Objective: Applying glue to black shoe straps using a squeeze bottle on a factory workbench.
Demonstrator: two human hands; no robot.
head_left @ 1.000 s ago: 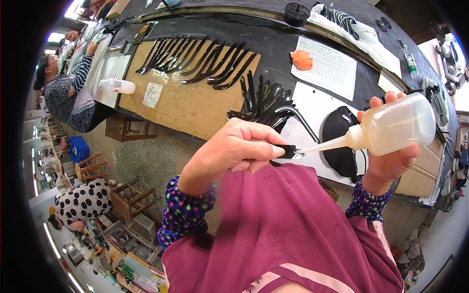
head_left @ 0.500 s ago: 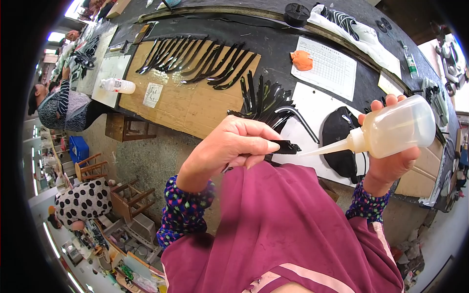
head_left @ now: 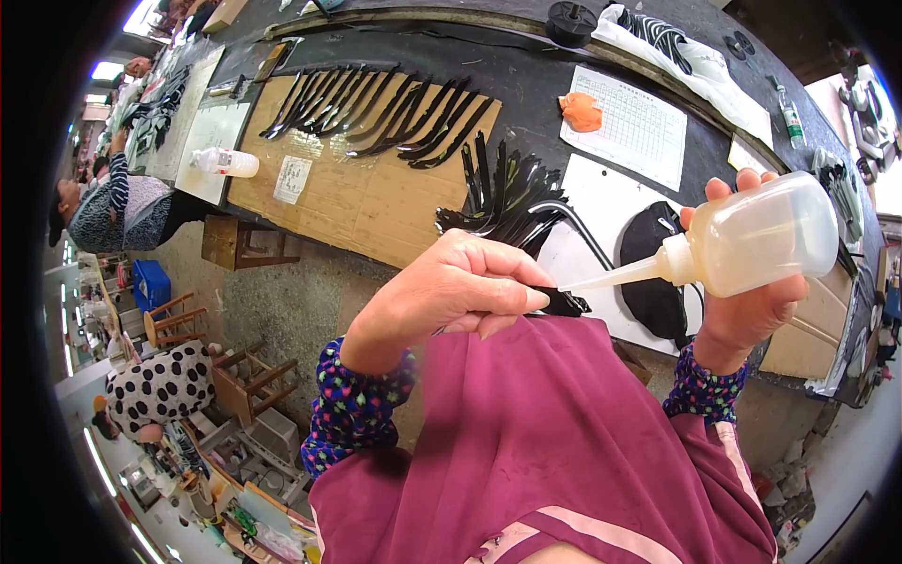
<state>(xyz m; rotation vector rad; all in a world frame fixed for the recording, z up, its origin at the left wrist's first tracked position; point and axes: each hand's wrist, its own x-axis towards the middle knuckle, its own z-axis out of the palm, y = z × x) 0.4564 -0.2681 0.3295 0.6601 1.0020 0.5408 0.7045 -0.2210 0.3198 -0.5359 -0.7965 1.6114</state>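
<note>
Between the thumb and fingers of my left hand (head_left: 460,287) is the end of a glossy black strip (head_left: 566,303), held just above my lap. My right hand (head_left: 752,315) grips a translucent squeeze bottle (head_left: 775,235) lying on its side, with pale liquid inside. Its long tapered nozzle (head_left: 615,275) points left, and the tip meets or nearly meets the strip beside my left fingertips. Behind my left hand lies a pile of similar black strips (head_left: 507,188). A bent black piece (head_left: 583,230) rests by the pile.
More black strips (head_left: 376,113) lie in a row on a cardboard sheet (head_left: 348,211). A black pouch (head_left: 648,277) rests on a white board (head_left: 573,254). Beyond are a printed sheet (head_left: 639,132), an orange crumpled piece (head_left: 581,113) and a white bottle (head_left: 225,163). Another person (head_left: 122,207) stands at the far left.
The nozzle has moved left, up to the black strip at my left fingertips. The strip has tilted, its free end now lower and further right.
</note>
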